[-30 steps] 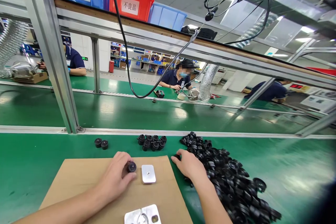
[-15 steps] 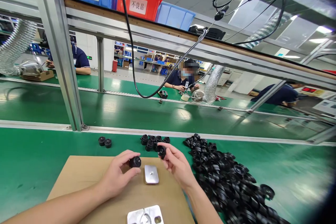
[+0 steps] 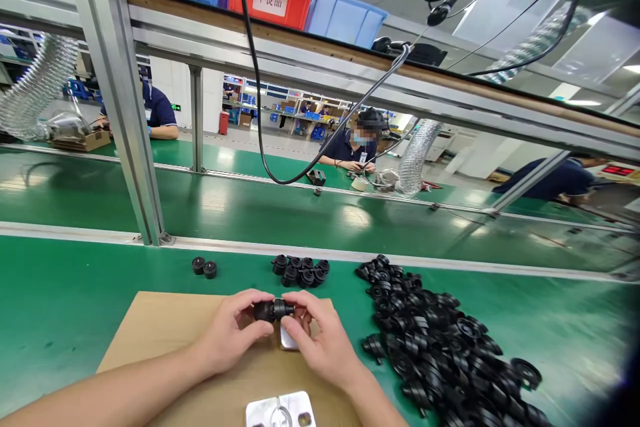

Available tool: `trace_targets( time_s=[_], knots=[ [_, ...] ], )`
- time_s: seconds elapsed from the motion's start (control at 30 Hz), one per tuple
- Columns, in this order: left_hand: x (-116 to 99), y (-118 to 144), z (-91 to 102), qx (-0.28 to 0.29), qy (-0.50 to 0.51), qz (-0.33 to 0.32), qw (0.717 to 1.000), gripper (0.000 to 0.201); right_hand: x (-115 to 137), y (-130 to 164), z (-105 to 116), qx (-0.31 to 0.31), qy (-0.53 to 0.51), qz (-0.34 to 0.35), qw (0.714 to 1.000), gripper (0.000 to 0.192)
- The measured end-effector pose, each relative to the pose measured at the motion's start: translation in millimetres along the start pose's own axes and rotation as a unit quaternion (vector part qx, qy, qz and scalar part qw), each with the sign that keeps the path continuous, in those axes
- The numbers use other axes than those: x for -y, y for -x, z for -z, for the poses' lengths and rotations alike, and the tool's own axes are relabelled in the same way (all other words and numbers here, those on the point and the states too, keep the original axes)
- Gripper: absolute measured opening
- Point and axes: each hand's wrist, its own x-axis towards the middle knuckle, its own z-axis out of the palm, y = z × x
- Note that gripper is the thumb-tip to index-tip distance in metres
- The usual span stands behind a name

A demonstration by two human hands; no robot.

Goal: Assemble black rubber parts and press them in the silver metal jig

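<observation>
My left hand [image 3: 231, 333] and my right hand [image 3: 320, 340] meet above a brown cardboard sheet [image 3: 165, 340]. Between their fingertips they hold two small black round parts [image 3: 273, 310] pressed end to end. A small silver metal plate [image 3: 287, 340] lies on the cardboard just under my right hand, mostly hidden. A second silver plate [image 3: 280, 410] lies at the bottom edge of the view.
A big heap of black round parts [image 3: 440, 353] spreads on the green bench [image 3: 60, 293] to the right. A small cluster [image 3: 300, 271] and a pair [image 3: 204, 267] sit behind the cardboard. A metal post [image 3: 120, 100] stands left. Other people work at the far benches.
My right hand left the heap with one black part and brought it to the part in my left hand. Both parts now touch above the small plate.
</observation>
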Motion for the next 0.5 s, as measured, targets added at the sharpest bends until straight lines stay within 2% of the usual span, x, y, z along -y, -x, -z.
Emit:
trace_targets(
  time_s=[0.17, 0.5],
  knots=[
    [-0.3, -0.1, 0.2, -0.002, -0.014, -0.002, 1.0, 0.035, -0.4, -0.2, -4.7, 0.03, -0.012, 0.006, 0.999, 0.025],
    [-3.0, 0.3, 0.6, 0.004, -0.034, -0.027, 0.999, 0.037, -0.8, -1.9, -2.5, 0.029, 0.033, 0.073, 0.996, 0.024]
  ],
)
